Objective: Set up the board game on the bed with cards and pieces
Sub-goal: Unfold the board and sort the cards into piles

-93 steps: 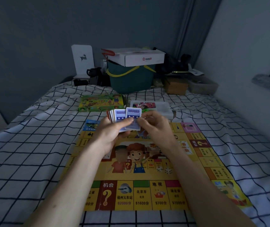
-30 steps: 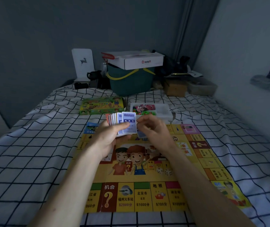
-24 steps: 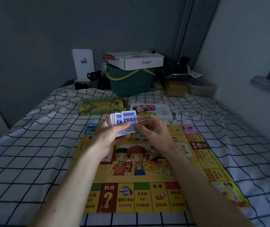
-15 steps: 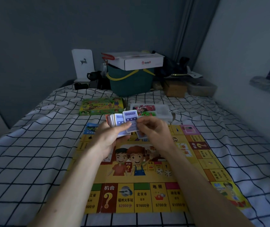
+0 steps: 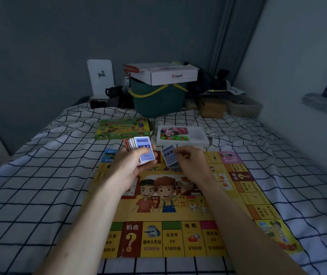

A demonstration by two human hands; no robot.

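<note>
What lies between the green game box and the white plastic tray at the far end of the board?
Only bare checked bedsheet separates the green game box and the white plastic tray, seen in the head view.

A yellow paper game board (image 5: 178,211) lies flat on the checked bed. Above its far edge hang a fanned stack of blue-faced cards (image 5: 138,148) and one separate tilted blue card (image 5: 169,158).

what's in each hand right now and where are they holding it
The left hand grips the card stack around its lower half. The right hand pinches a single card by its right edge.
</note>
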